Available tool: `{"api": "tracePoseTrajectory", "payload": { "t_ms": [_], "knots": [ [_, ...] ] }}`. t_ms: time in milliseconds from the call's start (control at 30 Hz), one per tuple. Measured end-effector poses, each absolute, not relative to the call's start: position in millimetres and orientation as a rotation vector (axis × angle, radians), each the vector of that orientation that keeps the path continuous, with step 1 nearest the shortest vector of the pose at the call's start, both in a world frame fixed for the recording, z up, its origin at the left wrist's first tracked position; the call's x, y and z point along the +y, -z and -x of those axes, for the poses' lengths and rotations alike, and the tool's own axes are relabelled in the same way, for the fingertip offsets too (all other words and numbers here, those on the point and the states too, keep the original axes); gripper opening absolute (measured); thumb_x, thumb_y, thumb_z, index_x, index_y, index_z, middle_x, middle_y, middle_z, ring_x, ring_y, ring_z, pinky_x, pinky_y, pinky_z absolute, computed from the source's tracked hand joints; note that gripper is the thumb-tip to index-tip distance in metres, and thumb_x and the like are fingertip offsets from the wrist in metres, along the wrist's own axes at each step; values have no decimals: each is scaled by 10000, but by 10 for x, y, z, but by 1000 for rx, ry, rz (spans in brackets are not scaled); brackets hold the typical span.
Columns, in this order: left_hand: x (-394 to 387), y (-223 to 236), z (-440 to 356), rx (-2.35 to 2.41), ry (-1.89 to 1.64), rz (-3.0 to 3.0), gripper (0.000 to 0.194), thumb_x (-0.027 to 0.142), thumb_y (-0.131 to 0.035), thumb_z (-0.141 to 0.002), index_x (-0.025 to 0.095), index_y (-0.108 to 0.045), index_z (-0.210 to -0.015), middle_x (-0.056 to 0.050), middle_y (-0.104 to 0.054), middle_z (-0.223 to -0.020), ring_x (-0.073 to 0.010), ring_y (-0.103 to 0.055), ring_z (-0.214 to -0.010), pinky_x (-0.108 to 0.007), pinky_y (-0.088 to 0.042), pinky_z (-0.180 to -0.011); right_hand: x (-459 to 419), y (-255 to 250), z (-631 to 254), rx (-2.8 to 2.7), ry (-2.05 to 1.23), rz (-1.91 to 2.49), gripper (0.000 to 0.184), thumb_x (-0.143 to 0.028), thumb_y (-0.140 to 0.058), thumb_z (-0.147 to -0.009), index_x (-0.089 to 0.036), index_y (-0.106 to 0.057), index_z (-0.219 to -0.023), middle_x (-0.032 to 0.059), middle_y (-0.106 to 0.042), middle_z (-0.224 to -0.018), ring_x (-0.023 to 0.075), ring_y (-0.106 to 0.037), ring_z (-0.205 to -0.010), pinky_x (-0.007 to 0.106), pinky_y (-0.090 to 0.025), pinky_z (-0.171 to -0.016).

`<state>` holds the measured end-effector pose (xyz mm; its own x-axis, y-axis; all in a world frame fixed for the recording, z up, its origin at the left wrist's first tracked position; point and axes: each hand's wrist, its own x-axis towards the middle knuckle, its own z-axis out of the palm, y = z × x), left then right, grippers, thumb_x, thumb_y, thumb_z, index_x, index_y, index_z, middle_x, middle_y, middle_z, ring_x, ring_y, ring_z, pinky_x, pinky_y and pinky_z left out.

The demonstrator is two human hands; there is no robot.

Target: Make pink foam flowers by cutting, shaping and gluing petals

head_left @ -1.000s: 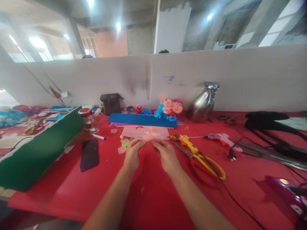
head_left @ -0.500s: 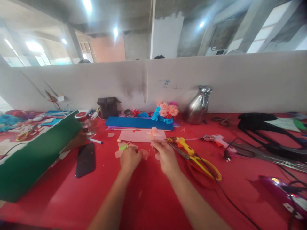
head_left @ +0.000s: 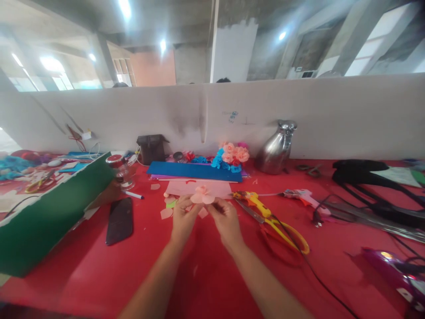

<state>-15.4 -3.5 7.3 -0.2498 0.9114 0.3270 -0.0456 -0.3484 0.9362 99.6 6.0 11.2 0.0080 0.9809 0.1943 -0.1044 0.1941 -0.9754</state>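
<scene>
Between my two hands is a small peach paper flower (head_left: pixel 202 195) with its petals spread. My left hand (head_left: pixel 184 217) pinches its left side, and my right hand (head_left: pixel 227 219) pinches its right side. Behind it lies a pale pink paper sheet (head_left: pixel 179 187). Loose cut petals (head_left: pixel 166 214) and a light green scrap (head_left: pixel 171 204) are beside my left hand. To the right of my right hand rest a yellow glue gun (head_left: pixel 252 201) and yellow-handled scissors (head_left: pixel 288 237).
A green board (head_left: pixel 59 217) stands at left, near a phone (head_left: pixel 119 221), a marker (head_left: pixel 133 195) and a glass jar (head_left: pixel 122 173). Behind are a blue sheet (head_left: pixel 192 170), finished paper flowers (head_left: pixel 232 155) and a steel jug (head_left: pixel 277 148). Another glue gun (head_left: pixel 305 197) and cords lie right.
My left hand has come up from the loose petals on the table to the flower. The flower, upright in my right hand before, is now held between both hands, more to the left.
</scene>
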Motion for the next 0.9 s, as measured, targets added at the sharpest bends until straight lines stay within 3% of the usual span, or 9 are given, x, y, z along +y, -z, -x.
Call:
{"api": "tracePoseTrajectory", "payload": {
  "t_ms": [433, 900],
  "knots": [
    [-10, -10, 175, 1091, -1785, -1379, 76, 241, -681, -704, 191, -692, -760, -32, -644, -834, -183, -576, -868, -321, -417, -855, -27, -143, -986, -1398, -845, 1019, 175, -327, -620, -743, -166, -675, -783, 27, -680, -694, 155, -575, -606, 247, -446, -563],
    [-21, 28, 156, 958, -1716, -1370, 130, 200, -628, -735, 196, -697, -845, -44, -660, -928, -199, -578, -922, -332, -419, -876, -23, -127, -995, -1434, -859, 981, 145, -294, -590, -749, -178, -674, -773, 23, -678, -716, 171, -593, -661, 258, -442, -599]
  ]
}}
